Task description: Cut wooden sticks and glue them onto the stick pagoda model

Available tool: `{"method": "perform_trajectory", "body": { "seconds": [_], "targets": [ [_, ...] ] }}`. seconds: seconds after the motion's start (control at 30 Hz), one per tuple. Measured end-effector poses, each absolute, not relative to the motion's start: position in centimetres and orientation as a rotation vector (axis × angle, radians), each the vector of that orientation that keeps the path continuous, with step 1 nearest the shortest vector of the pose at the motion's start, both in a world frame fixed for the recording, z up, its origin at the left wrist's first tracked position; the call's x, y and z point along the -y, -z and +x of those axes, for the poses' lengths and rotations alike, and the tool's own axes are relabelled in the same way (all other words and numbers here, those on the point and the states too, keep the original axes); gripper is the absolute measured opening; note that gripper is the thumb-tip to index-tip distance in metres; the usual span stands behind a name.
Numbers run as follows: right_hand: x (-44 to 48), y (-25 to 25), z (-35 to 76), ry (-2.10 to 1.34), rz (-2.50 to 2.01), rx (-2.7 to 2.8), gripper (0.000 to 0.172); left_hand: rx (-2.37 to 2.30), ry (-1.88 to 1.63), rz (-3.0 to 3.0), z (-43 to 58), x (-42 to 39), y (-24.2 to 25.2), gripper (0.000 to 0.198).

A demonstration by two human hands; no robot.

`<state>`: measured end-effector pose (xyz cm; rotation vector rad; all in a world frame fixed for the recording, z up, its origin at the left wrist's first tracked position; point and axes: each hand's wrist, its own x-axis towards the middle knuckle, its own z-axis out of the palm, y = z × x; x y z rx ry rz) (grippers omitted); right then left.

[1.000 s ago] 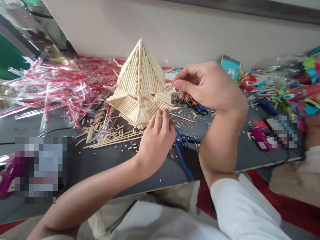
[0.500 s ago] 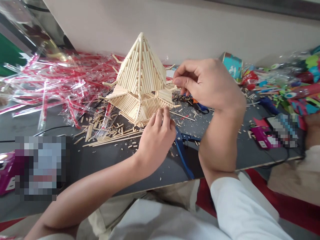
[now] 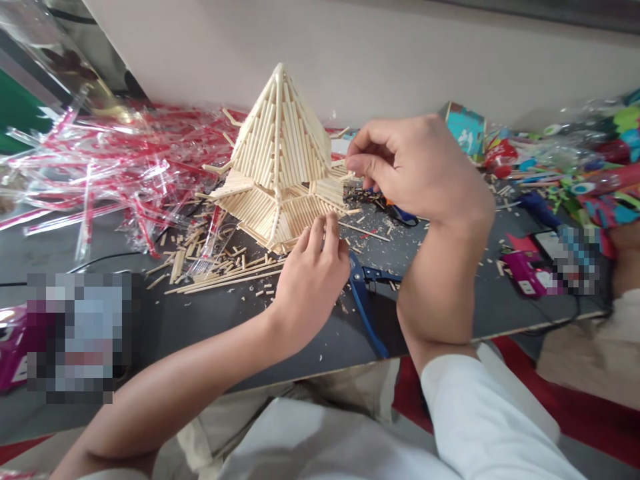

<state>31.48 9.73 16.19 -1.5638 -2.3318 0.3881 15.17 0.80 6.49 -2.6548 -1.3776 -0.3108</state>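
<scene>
A pagoda-like model (image 3: 280,147) built from pale thin wooden sticks stands on the dark table, with a steep pointed roof over a wider, flared lower tier. At the near edge of that lower tier, my left hand (image 3: 314,277) rests with its fingers bent over the sticks; its thumb is hidden. My right hand (image 3: 417,167) is beside the roof's lower right corner, thumb and forefinger pinched together. Whatever is between those fingertips is too small to make out. Blue-handled pliers or cutters (image 3: 365,300) lie just right of my left hand.
Cut stick pieces (image 3: 200,263) litter the table (image 3: 200,340). Clear and red plastic wrappers (image 3: 150,160) heap at the left. A teal box (image 3: 465,131) and colourful packages (image 3: 600,180) are at the right. Blurred-out devices lie on both sides. Another person's arm (image 3: 625,257) shows far right.
The model has tilted or turned very slightly to the left. Both hands stay in nearly the same places, my right fingers still pinched beside the roof corner.
</scene>
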Motion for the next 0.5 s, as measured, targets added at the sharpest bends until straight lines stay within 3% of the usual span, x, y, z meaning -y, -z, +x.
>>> {"method": "perform_trajectory", "body": {
  "seconds": [0.5],
  "targets": [
    [-9.63,-16.36,31.37,-0.372,-1.538,2.38,0.02,1.395,0.345,-2.663,15.23,-0.79,-6.37,0.036]
  ]
}}
